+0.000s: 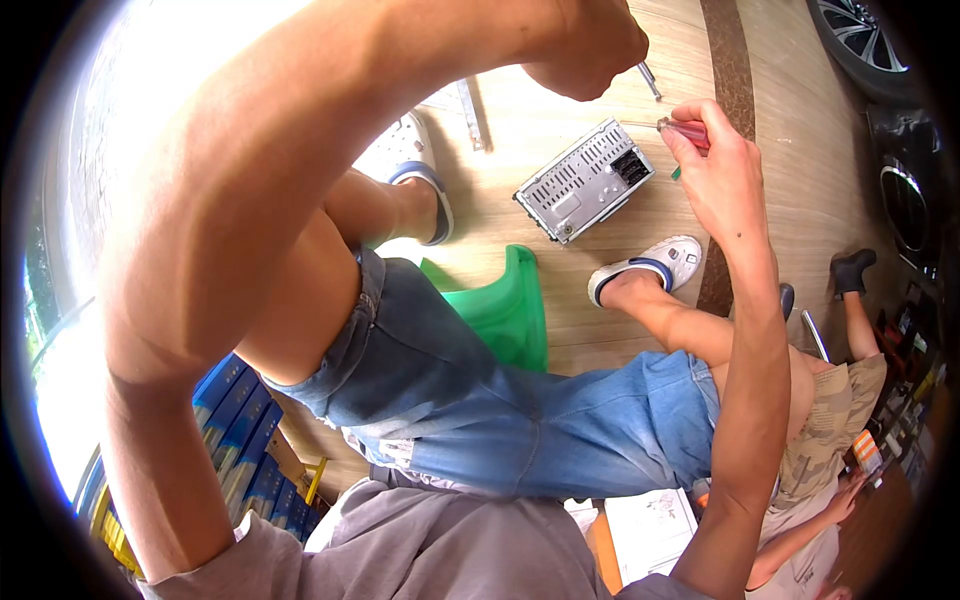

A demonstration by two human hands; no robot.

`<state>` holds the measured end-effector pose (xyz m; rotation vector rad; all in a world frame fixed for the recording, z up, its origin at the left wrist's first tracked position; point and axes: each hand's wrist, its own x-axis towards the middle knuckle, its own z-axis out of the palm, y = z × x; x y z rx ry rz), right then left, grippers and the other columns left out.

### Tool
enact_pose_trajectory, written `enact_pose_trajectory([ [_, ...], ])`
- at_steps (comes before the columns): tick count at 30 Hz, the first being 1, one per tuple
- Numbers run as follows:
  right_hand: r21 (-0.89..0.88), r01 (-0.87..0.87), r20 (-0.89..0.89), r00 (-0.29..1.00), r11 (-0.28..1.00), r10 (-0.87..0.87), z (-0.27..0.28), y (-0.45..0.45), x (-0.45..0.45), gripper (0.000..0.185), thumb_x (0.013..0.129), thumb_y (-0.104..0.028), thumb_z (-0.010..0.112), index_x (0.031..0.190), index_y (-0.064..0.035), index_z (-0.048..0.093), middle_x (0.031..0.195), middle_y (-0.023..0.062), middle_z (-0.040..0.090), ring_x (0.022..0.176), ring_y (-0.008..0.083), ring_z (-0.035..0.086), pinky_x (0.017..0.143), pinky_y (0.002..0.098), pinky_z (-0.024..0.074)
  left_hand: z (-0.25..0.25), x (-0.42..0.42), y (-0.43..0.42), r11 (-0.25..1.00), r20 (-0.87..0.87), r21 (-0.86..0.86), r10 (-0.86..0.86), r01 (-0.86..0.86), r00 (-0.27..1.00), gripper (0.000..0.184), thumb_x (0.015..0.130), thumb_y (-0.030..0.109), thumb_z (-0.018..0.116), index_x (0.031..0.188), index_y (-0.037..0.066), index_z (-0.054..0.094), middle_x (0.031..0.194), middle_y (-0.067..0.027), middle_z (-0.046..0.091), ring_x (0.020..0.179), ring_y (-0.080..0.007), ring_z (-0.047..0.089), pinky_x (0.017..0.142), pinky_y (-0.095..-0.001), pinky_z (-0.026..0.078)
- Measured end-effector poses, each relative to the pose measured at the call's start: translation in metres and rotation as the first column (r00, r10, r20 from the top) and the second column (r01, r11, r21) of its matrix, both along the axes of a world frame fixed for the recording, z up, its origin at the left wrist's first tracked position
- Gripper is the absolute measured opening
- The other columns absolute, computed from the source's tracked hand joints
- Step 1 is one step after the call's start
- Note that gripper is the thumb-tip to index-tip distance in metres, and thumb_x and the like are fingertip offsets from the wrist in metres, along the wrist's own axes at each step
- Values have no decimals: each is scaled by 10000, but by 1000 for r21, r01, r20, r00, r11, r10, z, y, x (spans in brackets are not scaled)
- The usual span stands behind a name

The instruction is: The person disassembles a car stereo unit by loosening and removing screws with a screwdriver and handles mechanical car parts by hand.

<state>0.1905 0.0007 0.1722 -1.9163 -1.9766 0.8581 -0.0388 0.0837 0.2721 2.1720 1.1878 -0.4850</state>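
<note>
A silver metal car radio unit (580,185), with slotted vents and a black connector socket, lies on the floor between my feet. My right hand (725,175) is closed round the red handle of a screwdriver (688,132), whose thin shaft points toward the radio's upper corner. A small green piece (677,173) shows beside that hand. Above the radio, my left hand (590,50) is curled, its fingers mostly hidden. A short metal rod (651,82) shows just past its knuckles; whether the hand grips it I cannot tell.
A flat metal strip (469,115) lies left of the radio. The green plastic stool (515,310) is under me. Blue boxes (235,420) are stacked at lower left. Another person (830,440) sits at right, below a car wheel (865,40).
</note>
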Motion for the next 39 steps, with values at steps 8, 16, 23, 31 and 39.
enact_pose_trajectory([
  [8, 20, -29, -16, 999, 999, 29, -3, 2, 0, 203, 968, -126, 690, 1148, -40, 653, 1042, 205, 765, 1002, 345, 750, 860, 425, 580, 10, -5, -12, 999, -71, -22, -31, 29, 997, 337, 921, 128, 543, 1223, 110, 691, 1242, -7, 687, 1097, -236, 665, 914, -343, 583],
  [16, 15, -36, 4, 999, 999, 36, 1, 1, -3, 203, 967, -130, 694, 1144, -38, 656, 1028, 204, 764, 988, 354, 749, 855, 430, 579, 17, -24, -32, 995, 177, 59, 63, -74, 982, 338, 948, 143, 515, 1246, 107, 670, 1239, -19, 691, 1084, -247, 678, 903, -361, 587],
  [23, 37, -59, 5, 998, 998, 58, -1, 3, -3, 199, 963, -132, 701, 1128, -32, 650, 1008, 208, 763, 965, 364, 749, 833, 437, 578, 14, -26, -26, 999, 178, 50, 4, -14, 984, 300, 947, 133, 521, 1201, 104, 679, 1204, -19, 691, 1049, -243, 677, 885, -360, 582],
  [31, 76, -80, 51, 996, 994, 77, -2, 7, -8, 312, 1001, -262, 688, 1181, -26, 593, 961, 246, 749, 880, 410, 743, 763, 471, 572, 3, -39, -26, 994, 395, 108, -62, 21, 917, 258, 943, 116, 530, 1145, 97, 691, 1161, -21, 690, 1006, -237, 675, 866, -359, 576],
  [39, 94, -85, 262, 963, 992, 58, -13, 31, -10, 386, 1030, -392, 635, 1040, -9, 587, 760, 256, 702, 760, 491, 697, 679, 545, 537, -5, -37, -30, 995, 478, 88, -7, -40, 878, 107, 893, 61, 588, 959, 55, 672, 1036, -56, 664, 900, -231, 652, 828, -357, 559],
])
